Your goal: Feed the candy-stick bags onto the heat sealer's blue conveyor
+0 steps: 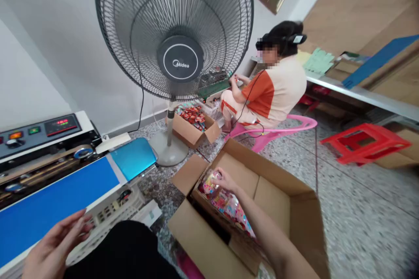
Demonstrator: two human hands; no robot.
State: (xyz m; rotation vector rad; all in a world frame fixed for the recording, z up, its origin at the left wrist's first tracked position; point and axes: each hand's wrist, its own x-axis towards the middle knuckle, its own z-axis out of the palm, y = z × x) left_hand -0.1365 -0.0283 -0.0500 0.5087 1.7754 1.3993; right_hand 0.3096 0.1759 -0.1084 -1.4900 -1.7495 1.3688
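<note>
My right hand (226, 181) reaches into a large open cardboard box (278, 200). Its fingers are closed on a small clear plastic packet (210, 182) with colourful contents. Beneath that packet, more colourful packets (231, 207) fill a narrower carton inside the box. At the lower left, my left hand (60, 239) holds nothing, its fingers stretched out and slightly bent. It hovers by the front edge of a sealing machine with a blue conveyor belt (65, 196). A white plastic basket (108, 222) lies just beyond its fingertips.
A large standing fan (180, 59) rises behind the machine. Near its base stands a carton of red packets (193, 122). Another person (278, 83) sits on a pink chair (284, 128), hands raised in front. A red stool (365, 141) stands at right, below a long table (363, 93).
</note>
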